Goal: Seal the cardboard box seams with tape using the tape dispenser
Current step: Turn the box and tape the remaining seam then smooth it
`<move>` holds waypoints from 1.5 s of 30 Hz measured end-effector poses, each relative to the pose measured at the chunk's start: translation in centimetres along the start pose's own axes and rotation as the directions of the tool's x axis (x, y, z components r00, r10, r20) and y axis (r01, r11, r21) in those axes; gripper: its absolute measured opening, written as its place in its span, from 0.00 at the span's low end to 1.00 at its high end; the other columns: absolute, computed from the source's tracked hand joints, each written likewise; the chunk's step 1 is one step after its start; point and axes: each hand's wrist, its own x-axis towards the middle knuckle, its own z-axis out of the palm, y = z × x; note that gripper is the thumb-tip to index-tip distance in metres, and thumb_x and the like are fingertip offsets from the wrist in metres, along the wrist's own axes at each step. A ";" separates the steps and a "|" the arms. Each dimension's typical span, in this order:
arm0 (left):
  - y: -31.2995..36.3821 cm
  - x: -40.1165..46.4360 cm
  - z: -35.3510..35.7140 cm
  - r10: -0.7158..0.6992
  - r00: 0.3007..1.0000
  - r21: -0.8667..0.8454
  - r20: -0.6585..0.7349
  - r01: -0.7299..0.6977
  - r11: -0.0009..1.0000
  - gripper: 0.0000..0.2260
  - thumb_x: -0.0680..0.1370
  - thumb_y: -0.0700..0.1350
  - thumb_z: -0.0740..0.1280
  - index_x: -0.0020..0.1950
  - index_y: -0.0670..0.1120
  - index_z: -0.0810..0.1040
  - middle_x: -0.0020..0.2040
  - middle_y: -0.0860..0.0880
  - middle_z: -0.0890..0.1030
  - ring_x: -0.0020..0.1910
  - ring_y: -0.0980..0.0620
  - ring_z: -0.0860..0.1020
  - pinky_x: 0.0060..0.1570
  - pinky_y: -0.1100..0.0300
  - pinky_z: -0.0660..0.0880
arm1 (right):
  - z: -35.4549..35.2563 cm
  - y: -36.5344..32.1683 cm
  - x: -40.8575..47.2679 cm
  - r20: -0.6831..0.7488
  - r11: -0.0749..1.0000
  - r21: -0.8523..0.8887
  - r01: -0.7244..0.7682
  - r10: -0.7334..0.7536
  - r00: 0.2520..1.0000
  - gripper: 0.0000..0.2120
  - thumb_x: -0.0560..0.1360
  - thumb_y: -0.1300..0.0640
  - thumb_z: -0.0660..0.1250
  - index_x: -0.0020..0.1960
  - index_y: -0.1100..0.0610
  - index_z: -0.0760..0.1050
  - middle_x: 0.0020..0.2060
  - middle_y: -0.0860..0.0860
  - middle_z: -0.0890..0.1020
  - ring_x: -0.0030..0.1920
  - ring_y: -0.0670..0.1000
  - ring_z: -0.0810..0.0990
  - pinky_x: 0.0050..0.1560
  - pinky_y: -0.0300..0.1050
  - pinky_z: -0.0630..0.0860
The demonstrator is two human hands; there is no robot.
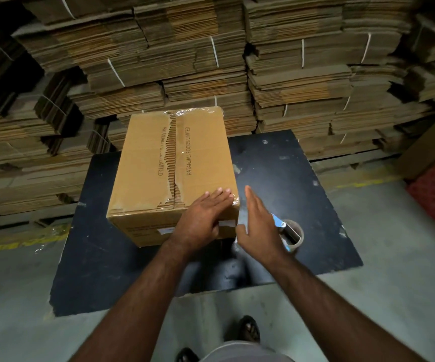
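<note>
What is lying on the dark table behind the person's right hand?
A tape dispenser with a blue frame and a brown tape roll lies on the dark table, beside the brown cardboard box. The open right hand covers the dispenser's near end, so its handle cannot be seen.

One box (pixel 174 173), one tape dispenser (pixel 288 232), two hands (pixel 203 218).

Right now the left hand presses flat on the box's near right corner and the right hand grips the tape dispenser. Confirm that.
Not quite. In the head view the right hand is open and empty beside the cardboard box; the tape dispenser lies on the black table behind it, ungripped. The left hand does press flat on the near right corner.
</note>
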 end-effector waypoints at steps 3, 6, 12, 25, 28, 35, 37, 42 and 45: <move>-0.1 0.1 -0.5 -0.011 1.000 -0.043 0.019 0.012 0.999 0.40 0.67 0.31 0.69 0.78 0.47 0.65 0.79 0.49 0.62 0.79 0.52 0.58 0.78 0.57 0.48 | 1.5 -1.0 0.0 0.103 0.993 -0.031 -0.112 0.114 0.988 0.42 0.67 0.62 0.60 0.80 0.61 0.51 0.75 0.59 0.66 0.72 0.61 0.67 0.71 0.53 0.66; 0.0 0.1 -1.1 -0.015 0.999 -0.075 0.039 0.018 0.997 0.39 0.67 0.30 0.68 0.78 0.46 0.66 0.79 0.49 0.63 0.79 0.52 0.58 0.77 0.60 0.46 | 2.5 -0.8 0.7 0.173 0.977 0.003 -0.212 0.208 0.963 0.47 0.63 0.60 0.61 0.79 0.52 0.48 0.72 0.56 0.69 0.68 0.61 0.72 0.65 0.55 0.71; 0.4 0.3 -1.8 -0.009 0.994 -0.082 0.109 0.018 0.996 0.38 0.69 0.31 0.67 0.79 0.45 0.64 0.80 0.47 0.60 0.80 0.50 0.56 0.79 0.55 0.48 | 1.7 1.0 3.5 0.303 0.972 -0.187 -0.140 0.193 0.933 0.47 0.69 0.56 0.69 0.80 0.49 0.45 0.78 0.55 0.58 0.75 0.58 0.64 0.70 0.58 0.66; -0.6 0.5 -2.5 0.038 0.982 -0.099 0.187 -0.020 0.995 0.38 0.71 0.32 0.66 0.80 0.46 0.60 0.81 0.48 0.56 0.80 0.52 0.52 0.76 0.59 0.46 | 6.6 -4.9 0.1 -0.029 0.883 0.135 -0.451 0.458 0.889 0.50 0.68 0.52 0.69 0.79 0.57 0.42 0.79 0.57 0.55 0.78 0.56 0.57 0.72 0.57 0.64; -0.6 0.4 -2.5 0.048 0.975 -0.098 0.218 -0.027 0.995 0.35 0.74 0.36 0.68 0.80 0.46 0.60 0.81 0.47 0.56 0.80 0.51 0.52 0.76 0.57 0.47 | 7.5 -3.4 1.2 -0.054 0.863 0.238 -0.446 0.470 0.881 0.50 0.63 0.49 0.70 0.77 0.52 0.46 0.75 0.57 0.63 0.73 0.58 0.67 0.68 0.62 0.68; -0.4 0.3 -3.1 0.023 0.967 -0.113 0.255 0.006 0.994 0.36 0.73 0.34 0.67 0.80 0.44 0.59 0.81 0.46 0.55 0.80 0.50 0.53 0.77 0.56 0.48 | 6.3 -2.1 0.4 0.056 0.854 0.210 -0.477 0.476 0.878 0.54 0.61 0.54 0.66 0.80 0.55 0.40 0.79 0.55 0.54 0.78 0.54 0.54 0.74 0.59 0.61; -0.5 0.1 -2.9 0.001 0.968 -0.125 0.253 0.032 0.992 0.38 0.73 0.35 0.67 0.81 0.44 0.57 0.81 0.46 0.57 0.80 0.47 0.54 0.77 0.56 0.49 | 6.3 -3.8 0.0 -0.021 0.856 0.262 -0.445 0.466 0.884 0.53 0.62 0.55 0.65 0.80 0.59 0.41 0.80 0.55 0.52 0.77 0.54 0.54 0.75 0.55 0.59; -0.3 0.1 -2.6 -0.180 0.943 -0.154 0.278 0.229 0.961 0.43 0.73 0.33 0.65 0.82 0.49 0.47 0.81 0.47 0.59 0.78 0.38 0.58 0.75 0.52 0.60 | 7.5 -5.1 0.7 -0.025 0.805 0.334 -0.490 0.528 0.849 0.40 0.66 0.50 0.68 0.73 0.56 0.55 0.68 0.52 0.71 0.62 0.56 0.75 0.65 0.58 0.72; -0.3 0.3 -3.1 -0.164 0.947 -0.164 0.276 0.214 0.963 0.41 0.74 0.32 0.64 0.82 0.49 0.50 0.81 0.47 0.60 0.78 0.38 0.58 0.75 0.53 0.60 | 5.5 -4.3 0.6 0.110 0.843 0.205 -0.498 0.485 0.867 0.35 0.65 0.53 0.71 0.67 0.54 0.58 0.58 0.51 0.75 0.58 0.56 0.78 0.59 0.53 0.75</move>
